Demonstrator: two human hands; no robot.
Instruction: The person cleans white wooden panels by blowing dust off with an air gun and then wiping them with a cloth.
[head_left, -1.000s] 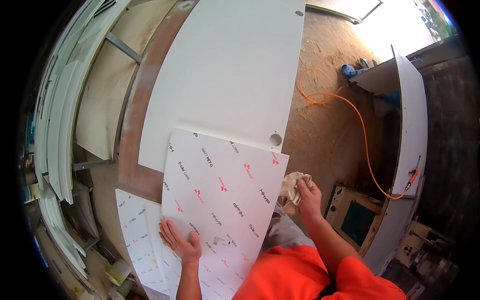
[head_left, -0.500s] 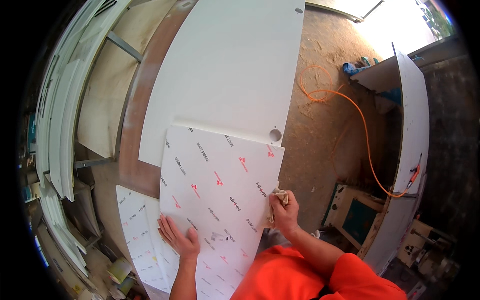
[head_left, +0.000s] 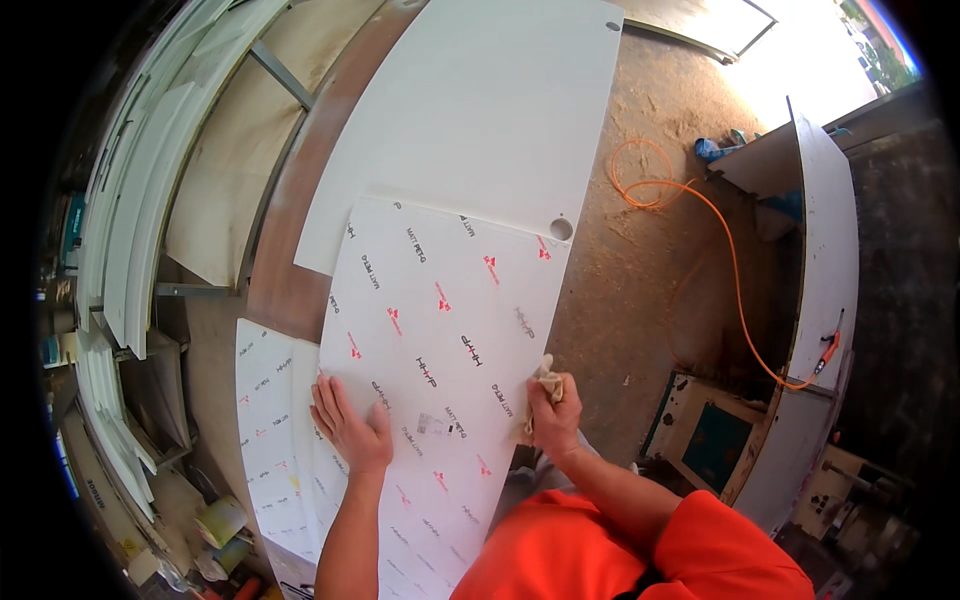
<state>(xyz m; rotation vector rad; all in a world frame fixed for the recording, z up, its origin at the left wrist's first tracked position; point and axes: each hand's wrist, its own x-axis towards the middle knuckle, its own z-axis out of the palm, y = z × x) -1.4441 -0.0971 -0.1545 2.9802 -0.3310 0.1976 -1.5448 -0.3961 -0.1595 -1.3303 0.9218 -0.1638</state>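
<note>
A white panel (head_left: 420,330) in printed protective film lies before me, its far end overlapping a larger plain white panel (head_left: 470,110) with a round hole near its right corner. My left hand (head_left: 352,425) rests flat on the left edge of the filmed panel, fingers stretched out. At the panel's right edge, my right hand (head_left: 556,412) is closed around a beige cloth (head_left: 545,378), which touches that edge. Part of the cloth is hidden inside the fist. More film-covered panels (head_left: 275,430) lie to the left, partly beneath this one.
A brown board (head_left: 285,270) lies under the panels. Long white boards (head_left: 160,190) stand in a rack on the left. On the right, an orange air hose (head_left: 715,215) runs from the dusty floor to an orange-handled air gun (head_left: 829,347) on a cabinet carcass (head_left: 820,240).
My right hand has slid the cloth along the panel's right edge, toward me. My left hand stays flat on the left edge. The whole view has shifted slightly.
</note>
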